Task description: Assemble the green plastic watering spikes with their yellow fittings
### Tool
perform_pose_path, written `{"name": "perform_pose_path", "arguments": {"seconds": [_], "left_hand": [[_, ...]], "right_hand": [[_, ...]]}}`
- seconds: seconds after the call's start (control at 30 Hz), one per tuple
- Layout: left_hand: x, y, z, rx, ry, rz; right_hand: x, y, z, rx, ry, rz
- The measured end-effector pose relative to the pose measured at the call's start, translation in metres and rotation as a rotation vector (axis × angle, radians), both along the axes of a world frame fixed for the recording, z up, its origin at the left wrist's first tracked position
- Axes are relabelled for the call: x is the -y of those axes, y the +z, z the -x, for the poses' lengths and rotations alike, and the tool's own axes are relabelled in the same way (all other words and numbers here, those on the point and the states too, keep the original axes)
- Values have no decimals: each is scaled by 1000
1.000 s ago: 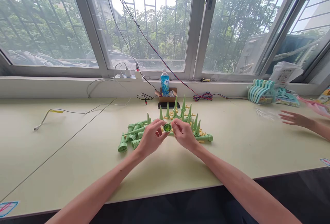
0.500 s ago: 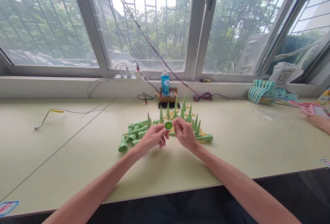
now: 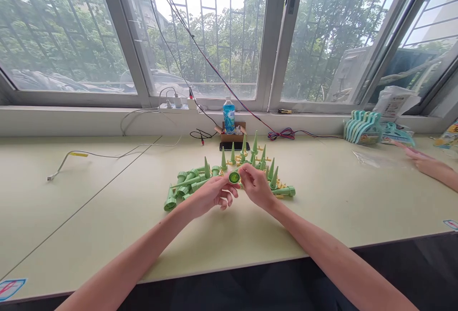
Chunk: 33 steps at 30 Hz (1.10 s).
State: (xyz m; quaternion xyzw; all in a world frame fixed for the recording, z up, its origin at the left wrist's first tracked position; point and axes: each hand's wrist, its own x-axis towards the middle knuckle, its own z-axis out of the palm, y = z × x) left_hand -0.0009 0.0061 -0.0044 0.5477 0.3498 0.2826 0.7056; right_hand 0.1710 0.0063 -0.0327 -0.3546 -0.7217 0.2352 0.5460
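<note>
Just above the table, my left hand (image 3: 218, 194) holds a green plastic plant-watering spike (image 3: 234, 177) with its round open end facing me. The thumb is by the rim and the lower fingers are loosely curled. My right hand (image 3: 255, 184) is closed in a pinch against the right side of this spike; what its fingertips grip is hidden. To the left lie several loose green spikes (image 3: 186, 189) in a heap. Behind and to the right, several pointed green spikes (image 3: 275, 180) stand upright among small yellow valve pieces (image 3: 264, 159).
A blue bottle (image 3: 229, 116) stands by a small cardboard box (image 3: 234, 137), with a black phone (image 3: 234, 146) in front. Cables (image 3: 282, 133) run along the back. At right are teal hangers (image 3: 363, 127), a plastic bag (image 3: 368, 159) and another person's hand (image 3: 425, 163).
The held spike has tipped and shifted slightly down, and my left fingers have moved a little. At right, the other person's hand has moved left, and the pink object it held no longer shows clearly.
</note>
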Motion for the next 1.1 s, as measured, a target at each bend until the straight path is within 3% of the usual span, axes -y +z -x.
{"name": "perform_pose_path", "arguments": {"seconds": [0.27, 0.33, 0.53, 0.7, 0.9, 1.1], "left_hand": [[-1, 2, 3, 66, 54, 38], [-1, 3, 4, 37, 77, -62], [2, 6, 4, -181, 176, -554], [3, 2, 1, -260, 260, -683], [1, -4, -1, -346, 361, -978], [3, -4, 0, -384, 348, -1123]], "right_hand": [[0, -1, 2, -28, 69, 30], [-1, -2, 3, -31, 66, 43], [-1, -5, 4, -31, 65, 93], [-2, -6, 3, -50, 70, 116], [-3, -6, 3, -73, 71, 145], [-3, -8, 7, -158, 75, 218]]}}
